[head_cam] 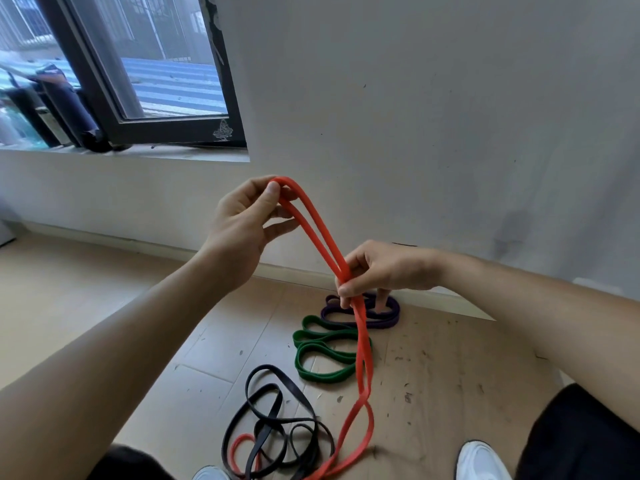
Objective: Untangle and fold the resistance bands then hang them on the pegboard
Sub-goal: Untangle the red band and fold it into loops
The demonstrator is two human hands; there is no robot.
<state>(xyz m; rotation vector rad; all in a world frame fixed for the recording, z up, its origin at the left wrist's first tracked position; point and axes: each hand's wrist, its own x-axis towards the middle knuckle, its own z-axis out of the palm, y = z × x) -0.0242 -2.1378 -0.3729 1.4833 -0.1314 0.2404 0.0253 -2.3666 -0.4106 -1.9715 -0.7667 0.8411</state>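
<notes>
1. The left arm rises from the lower left. The left hand (242,220) is held high, above and to the left of the green band (313,321), with its back to the camera.
2. Its thumb and forefinger pinch the top bend of the red band (361,327). The other fingers are loosely curled beneath.
3. The right arm comes in from the right. The right hand (377,271) is lower, above the far end of the green band.
4. Its fingers curl round both red strands and squeeze them together. One finger points down.
5. Below that grip the red band hangs twisted across the green band's right side. Its tail lies on the floor nearer than the green band.
6. The purple band (382,323) lies just beyond the green band, and the tangled black band (265,368) lies nearer.
</notes>
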